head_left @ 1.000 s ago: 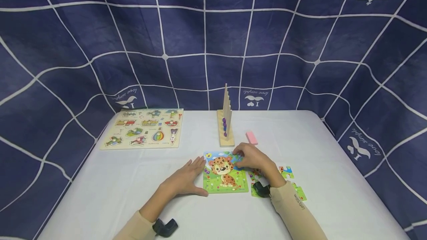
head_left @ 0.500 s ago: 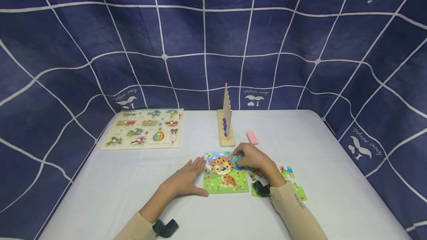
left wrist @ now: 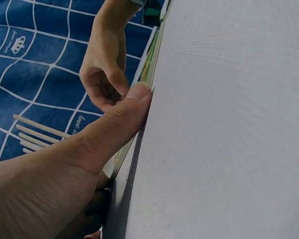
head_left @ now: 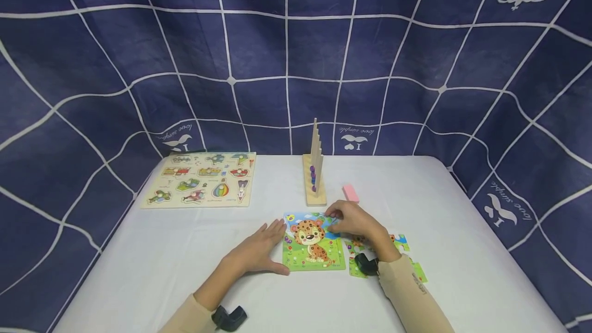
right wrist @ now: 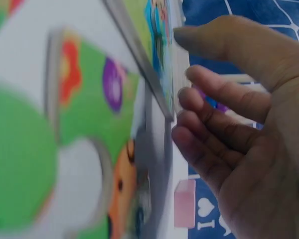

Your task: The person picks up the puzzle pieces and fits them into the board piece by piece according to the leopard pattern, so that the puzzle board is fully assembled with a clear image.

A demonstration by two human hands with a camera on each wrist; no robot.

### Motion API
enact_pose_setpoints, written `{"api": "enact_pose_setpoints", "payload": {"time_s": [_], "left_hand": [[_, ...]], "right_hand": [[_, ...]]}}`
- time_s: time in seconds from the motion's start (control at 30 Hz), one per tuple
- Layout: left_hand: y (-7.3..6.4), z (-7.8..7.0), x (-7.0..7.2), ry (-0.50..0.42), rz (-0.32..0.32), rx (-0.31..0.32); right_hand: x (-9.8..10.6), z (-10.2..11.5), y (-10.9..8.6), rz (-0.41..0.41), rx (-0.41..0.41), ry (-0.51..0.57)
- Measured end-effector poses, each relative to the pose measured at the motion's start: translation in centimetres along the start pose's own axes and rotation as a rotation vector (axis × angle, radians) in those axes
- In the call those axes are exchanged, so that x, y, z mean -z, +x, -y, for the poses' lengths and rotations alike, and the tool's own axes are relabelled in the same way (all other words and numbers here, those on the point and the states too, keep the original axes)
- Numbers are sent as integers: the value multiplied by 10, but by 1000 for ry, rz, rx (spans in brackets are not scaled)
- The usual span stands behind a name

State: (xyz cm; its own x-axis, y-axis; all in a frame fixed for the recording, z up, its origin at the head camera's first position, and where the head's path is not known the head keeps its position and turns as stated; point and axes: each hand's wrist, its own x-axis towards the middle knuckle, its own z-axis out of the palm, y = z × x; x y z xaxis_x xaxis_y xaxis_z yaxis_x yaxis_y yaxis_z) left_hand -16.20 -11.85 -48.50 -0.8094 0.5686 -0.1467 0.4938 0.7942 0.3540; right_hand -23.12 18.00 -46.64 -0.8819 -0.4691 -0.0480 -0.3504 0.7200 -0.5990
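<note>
The right grip (head_left: 351,218) is half-curled at the leopard puzzle's (head_left: 311,243) far right corner; whether it pinches a piece, I cannot tell. The left grip (head_left: 260,248), spread and holding nothing, flanks the puzzle's left edge. The puzzle lies flat on the bench (head_left: 462,220). Loose pieces (head_left: 419,272) lie to its right, a peg stand (head_left: 316,197) behind it, a vehicle board (head_left: 208,183) beyond its far left.

I work at a white-covered table (head_left: 416,184) carrying the leopard puzzle board (head_left: 311,251). Left beyond that board lies a wooden vehicle peg puzzle (head_left: 199,181); directly beyond it, a wooden peg stand (head_left: 316,155); right beyond, a pink block (head_left: 351,193); to its right, loose jigsaw pieces (right wrist: 89,104).
</note>
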Motion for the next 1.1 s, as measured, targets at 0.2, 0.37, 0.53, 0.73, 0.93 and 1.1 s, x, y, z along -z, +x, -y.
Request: {"api": "enact_pose_setpoints", "payload": {"time_s": [0.2, 0.37, 0.53, 0.73, 0.93, 1.1], "left_hand": [[0, 0, 0, 7, -5, -1], [1, -1, 0, -2, -6, -1], [0, -2, 0, -1, 2, 8], [1, -2, 1, -3, 5, 7], [1, -3, 3, -13, 12, 14], [1, -1, 1, -14, 15, 14]], "right_hand": [[7, -2, -2, -15, 14, 14], [11, -1, -4, -11, 11, 7], [15, -1, -9, -1, 30, 6], [21, -5, -19, -2, 9, 3], [23, -10, -30, 23, -34, -30], [24, -15, -40, 53, -70, -18]]}}
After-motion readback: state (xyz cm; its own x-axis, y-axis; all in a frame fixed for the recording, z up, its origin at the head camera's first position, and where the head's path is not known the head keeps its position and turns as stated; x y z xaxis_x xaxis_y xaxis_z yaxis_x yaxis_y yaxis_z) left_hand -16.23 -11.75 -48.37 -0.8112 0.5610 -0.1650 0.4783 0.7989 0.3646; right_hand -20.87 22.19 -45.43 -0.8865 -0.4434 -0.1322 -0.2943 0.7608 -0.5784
